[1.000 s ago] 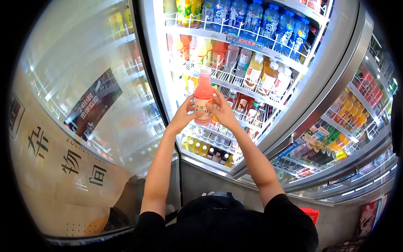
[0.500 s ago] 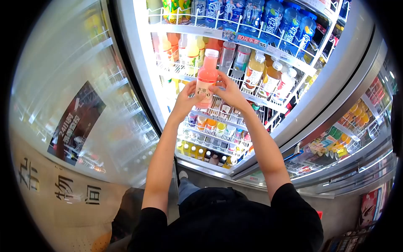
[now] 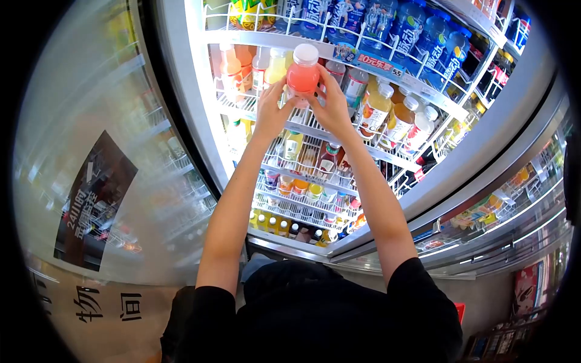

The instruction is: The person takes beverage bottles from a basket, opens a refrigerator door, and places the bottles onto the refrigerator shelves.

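Observation:
Between my two hands is a pink drink bottle [image 3: 302,77] with a white cap, held at the front of the second shelf down. Its cap is tipped toward me. My left hand [image 3: 273,112] grips it from the left and my right hand [image 3: 331,107] from the right, the thumbs on the near side. The bottle's label and base are mostly hidden by the fingers and the angle. Just left of it stand a yellow drink bottle [image 3: 275,68] and a pink-orange bottle [image 3: 230,68]. To its right are clear bottles with grey caps [image 3: 355,85].
An open glass door [image 3: 91,109] stands at my left, and another cooler door [image 3: 484,212] is at my right. Blue drink bottles [image 3: 405,30] fill the shelf above. A wire rail and price strip [image 3: 369,63] run along that shelf's front edge. Lower shelves hold small bottles [image 3: 299,186].
Both hands have moved the pink bottle up and forward, in toward the shelf. It has tipped so its cap faces me more. The camera view has shifted a little.

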Demonstrator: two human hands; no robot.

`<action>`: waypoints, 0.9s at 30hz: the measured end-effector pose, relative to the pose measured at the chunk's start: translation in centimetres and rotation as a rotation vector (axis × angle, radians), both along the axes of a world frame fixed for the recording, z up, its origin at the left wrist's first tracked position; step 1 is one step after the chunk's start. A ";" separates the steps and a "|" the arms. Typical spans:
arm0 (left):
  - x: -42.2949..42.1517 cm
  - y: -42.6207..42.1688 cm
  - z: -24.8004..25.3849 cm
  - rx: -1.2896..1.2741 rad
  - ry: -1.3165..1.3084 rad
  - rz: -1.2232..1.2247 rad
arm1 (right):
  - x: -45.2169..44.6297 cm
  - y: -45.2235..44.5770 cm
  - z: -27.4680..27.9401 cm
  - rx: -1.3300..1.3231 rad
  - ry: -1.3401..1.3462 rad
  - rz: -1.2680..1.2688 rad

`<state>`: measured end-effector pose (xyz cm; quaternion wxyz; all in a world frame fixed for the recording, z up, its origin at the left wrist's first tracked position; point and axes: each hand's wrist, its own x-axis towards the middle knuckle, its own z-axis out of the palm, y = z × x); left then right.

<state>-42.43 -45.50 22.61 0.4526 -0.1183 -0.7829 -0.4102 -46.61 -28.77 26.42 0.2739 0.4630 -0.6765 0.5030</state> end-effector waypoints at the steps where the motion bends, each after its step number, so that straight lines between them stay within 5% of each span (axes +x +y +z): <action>1: -0.3 0.1 0.1 0.034 -0.020 -0.016 | -0.8 -0.2 0.0 0.010 0.051 -0.024; 12: -5.5 -0.1 -2.7 0.386 0.037 -0.240 | -4.8 -1.6 -1.3 0.092 -0.058 -0.029; 27: -6.4 1.3 -4.5 0.007 0.095 0.182 | -8.7 -2.0 -4.3 0.195 -0.056 -0.175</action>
